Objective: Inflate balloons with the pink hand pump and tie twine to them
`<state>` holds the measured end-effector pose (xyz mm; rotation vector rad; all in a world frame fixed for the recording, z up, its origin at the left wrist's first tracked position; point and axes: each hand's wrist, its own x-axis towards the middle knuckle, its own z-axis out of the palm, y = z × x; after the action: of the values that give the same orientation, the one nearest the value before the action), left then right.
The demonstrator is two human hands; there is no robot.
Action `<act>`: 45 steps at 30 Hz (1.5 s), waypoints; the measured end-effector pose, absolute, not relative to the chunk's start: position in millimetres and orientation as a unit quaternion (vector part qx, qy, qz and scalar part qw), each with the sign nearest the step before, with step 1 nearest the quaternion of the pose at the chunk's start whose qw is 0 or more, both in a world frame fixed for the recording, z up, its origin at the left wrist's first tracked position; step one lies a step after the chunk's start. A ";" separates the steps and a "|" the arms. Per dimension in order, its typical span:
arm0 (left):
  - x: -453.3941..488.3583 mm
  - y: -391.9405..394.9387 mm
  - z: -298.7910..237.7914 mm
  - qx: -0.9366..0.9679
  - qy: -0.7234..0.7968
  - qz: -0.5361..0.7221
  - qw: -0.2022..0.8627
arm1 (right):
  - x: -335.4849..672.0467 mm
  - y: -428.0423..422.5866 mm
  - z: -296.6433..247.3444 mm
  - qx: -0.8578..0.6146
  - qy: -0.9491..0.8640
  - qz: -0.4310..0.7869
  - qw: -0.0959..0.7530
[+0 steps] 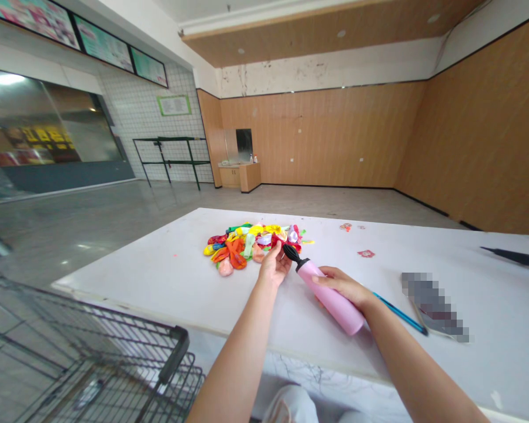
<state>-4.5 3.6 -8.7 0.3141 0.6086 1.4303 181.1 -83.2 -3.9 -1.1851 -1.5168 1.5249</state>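
A pink balloon hand pump with a black ribbed nozzle lies slanted above the white table. My right hand is wrapped around the pump's pink body. At the nozzle tip, my left hand has its fingers curled, with a dark red balloon at the fingertips; how far the balloon sits on the nozzle is hidden. Just beyond lies a heap of uninflated balloons, among them an orange balloon, a yellow balloon and a pale pink balloon.
The white table carries a blue stick, a blurred-out flat object, a red paper cutout and a black pointed object. A wire shopping cart stands against the table's near left edge.
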 end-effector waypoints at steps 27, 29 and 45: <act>-4.2 2.0 -5.3 0.122 0.303 0.651 0.686 | 180.5 -88.3 1.7 -0.457 -0.531 0.632 0.329; -4.6 1.8 -4.2 0.112 0.311 0.650 0.685 | 180.6 -89.5 2.5 -0.452 -0.509 0.656 0.326; -5.9 0.6 -1.9 0.118 0.336 0.655 0.666 | 183.4 -89.5 11.5 -0.424 -0.638 0.539 0.349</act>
<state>-5.9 0.6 -1.9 0.2654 0.7587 1.4793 183.4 -89.5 11.5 -1.0997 -1.6532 1.3971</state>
